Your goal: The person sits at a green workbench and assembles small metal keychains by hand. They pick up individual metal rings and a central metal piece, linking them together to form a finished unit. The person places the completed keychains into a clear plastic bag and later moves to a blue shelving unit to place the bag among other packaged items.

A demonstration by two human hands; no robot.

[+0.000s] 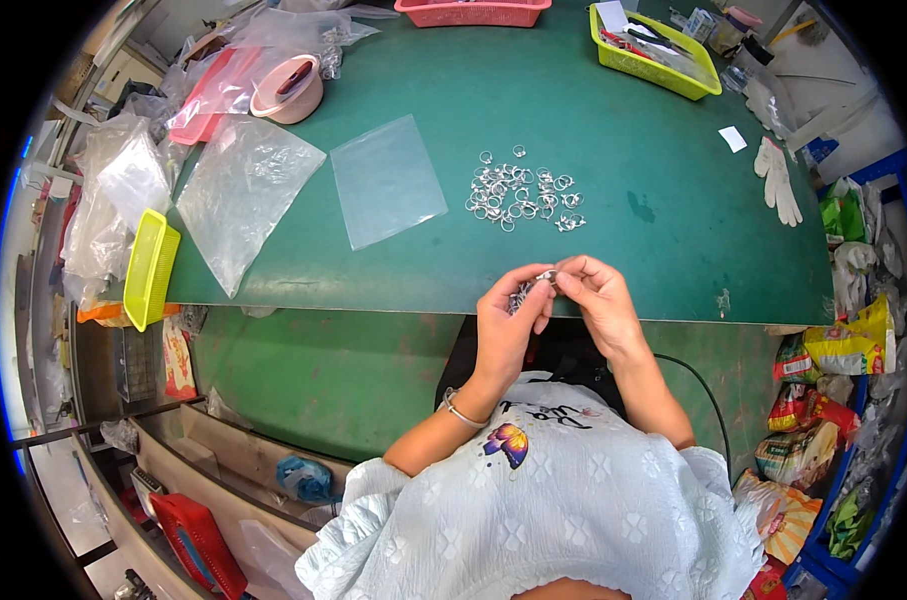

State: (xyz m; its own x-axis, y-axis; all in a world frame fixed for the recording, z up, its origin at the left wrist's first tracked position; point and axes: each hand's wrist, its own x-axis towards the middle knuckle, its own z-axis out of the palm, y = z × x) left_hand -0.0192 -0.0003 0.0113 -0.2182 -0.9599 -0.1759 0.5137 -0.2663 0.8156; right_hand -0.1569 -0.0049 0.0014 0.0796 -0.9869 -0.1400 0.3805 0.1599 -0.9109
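Both hands meet at the table's near edge. My left hand (510,312) is closed around several small silver rings (518,297), which show between the thumb and the curled fingers. With thumb and forefinger, my right hand (595,300) pinches one silver ring (547,276) at the left fingertips; its finer detail is too small to make out. Just beyond the hands, a loose pile of similar silver rings (518,192) lies spread on the green table (413,80).
Flat clear plastic bags (388,182) lie left of the pile. A yellow-green basket (152,270) rests at the left edge, near a pink tub (287,90). Another yellow-green basket (655,60) with tools stands far right, with a white glove (776,180) nearer.
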